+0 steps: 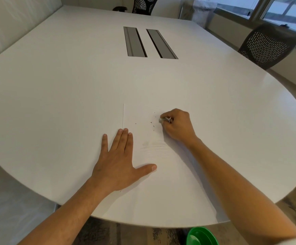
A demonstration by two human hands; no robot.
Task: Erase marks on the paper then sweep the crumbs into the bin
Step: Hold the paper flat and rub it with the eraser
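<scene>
A white sheet of paper (143,183) lies on the white table (64,103) in front of me. My left hand (120,163) presses flat on the sheet's left part, fingers spread. My right hand (177,126) is closed around a small white eraser (160,120), whose tip touches the paper's upper right area. Small dark crumbs (152,123) are scattered just left of the eraser. Faint smudged lines (154,147) show on the paper between my hands. A green bin (202,236) sits on the floor below the table's near edge.
Two grey cable slots (149,43) are set into the table's far middle. A black mesh chair (267,46) stands at the right side, another (143,5) at the far end. Windows run along the right wall.
</scene>
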